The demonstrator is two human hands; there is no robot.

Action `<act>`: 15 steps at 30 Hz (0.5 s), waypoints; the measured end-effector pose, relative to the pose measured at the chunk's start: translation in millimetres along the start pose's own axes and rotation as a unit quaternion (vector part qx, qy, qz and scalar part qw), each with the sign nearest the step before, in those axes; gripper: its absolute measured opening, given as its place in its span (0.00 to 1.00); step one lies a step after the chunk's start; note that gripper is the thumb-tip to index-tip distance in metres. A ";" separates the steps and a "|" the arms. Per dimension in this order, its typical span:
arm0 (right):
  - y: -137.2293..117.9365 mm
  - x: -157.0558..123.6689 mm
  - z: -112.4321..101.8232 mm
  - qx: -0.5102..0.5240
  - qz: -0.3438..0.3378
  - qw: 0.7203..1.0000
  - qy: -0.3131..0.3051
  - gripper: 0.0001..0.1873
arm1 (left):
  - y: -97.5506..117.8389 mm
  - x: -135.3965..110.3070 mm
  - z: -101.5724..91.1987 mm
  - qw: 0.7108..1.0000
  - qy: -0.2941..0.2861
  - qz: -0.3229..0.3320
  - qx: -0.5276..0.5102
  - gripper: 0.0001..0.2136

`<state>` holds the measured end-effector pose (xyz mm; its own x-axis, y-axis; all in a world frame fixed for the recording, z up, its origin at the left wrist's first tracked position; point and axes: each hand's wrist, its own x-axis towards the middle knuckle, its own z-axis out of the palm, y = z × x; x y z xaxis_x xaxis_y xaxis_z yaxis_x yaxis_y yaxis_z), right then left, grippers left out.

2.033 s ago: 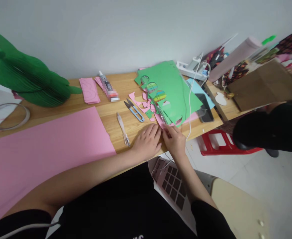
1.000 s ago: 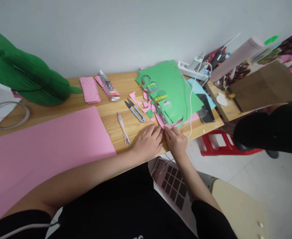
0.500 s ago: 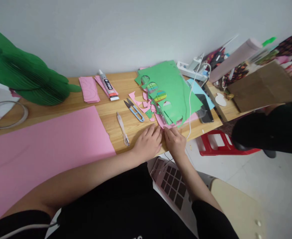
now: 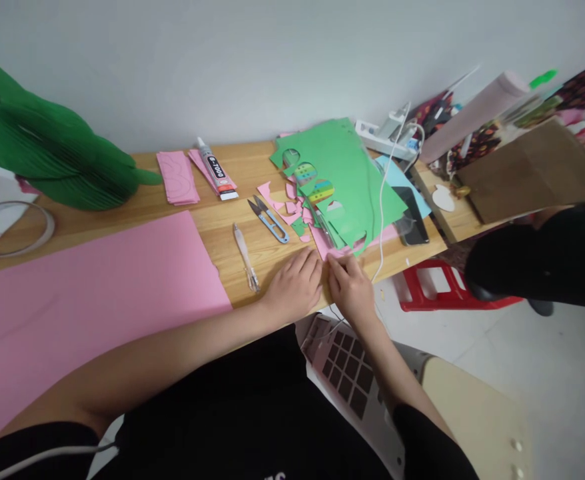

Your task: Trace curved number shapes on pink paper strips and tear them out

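Near the front edge of the wooden table, my left hand [image 4: 295,283] rests with its fingers curled and pressed together. My right hand [image 4: 351,287] is close beside it, thumb and fingers closed in a pinch; whatever lies within either hand is hidden. Just beyond the fingertips, green foam sheets [image 4: 347,180] with rounded cutouts lie over pink sheets [image 4: 318,243]. Pink and green scraps [image 4: 295,212] are scattered at their left. Blue thread snips [image 4: 270,220] and a clear pen [image 4: 245,257] lie left of my hands.
A large pink sheet [image 4: 122,280] covers the table's left. Behind are pink cut pieces [image 4: 177,177], a B-7000 glue tube [image 4: 216,170] and a green paper-like plant [image 4: 62,153]. A white cable [image 4: 381,220], phone [image 4: 412,217] and power strip [image 4: 387,143] are rightward. Another person's dark-clothed leg [image 4: 547,257] is at right.
My left hand has shifted very slightly left and the gap between the two hands is a little wider. The objects on the table stay where they were.
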<state>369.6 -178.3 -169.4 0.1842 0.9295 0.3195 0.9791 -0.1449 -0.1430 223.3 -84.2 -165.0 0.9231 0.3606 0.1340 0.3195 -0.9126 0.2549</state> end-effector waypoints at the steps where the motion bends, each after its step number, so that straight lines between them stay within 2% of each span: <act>1: -0.3 -0.3 -0.9 0.008 0.000 1.000 -0.005 0.19 | -0.1 -0.1 0.6 1.000 0.001 -0.003 -0.001 0.23; 7: -2.4 -4.3 -0.4 0.015 0.010 1.000 -0.004 0.19 | 0.0 -0.5 0.0 1.000 -0.008 -0.008 -0.002 0.24; 15: -10.5 -18.8 5.9 -0.019 0.057 0.996 0.065 0.19 | 0.9 2.0 -4.8 1.000 -0.014 0.004 0.007 0.22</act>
<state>355.3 -192.2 -179.4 0.3018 0.8545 0.4228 0.9532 -0.2621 -0.1507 224.4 -83.3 -159.9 0.9312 0.3478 0.1090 0.3149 -0.9182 0.2403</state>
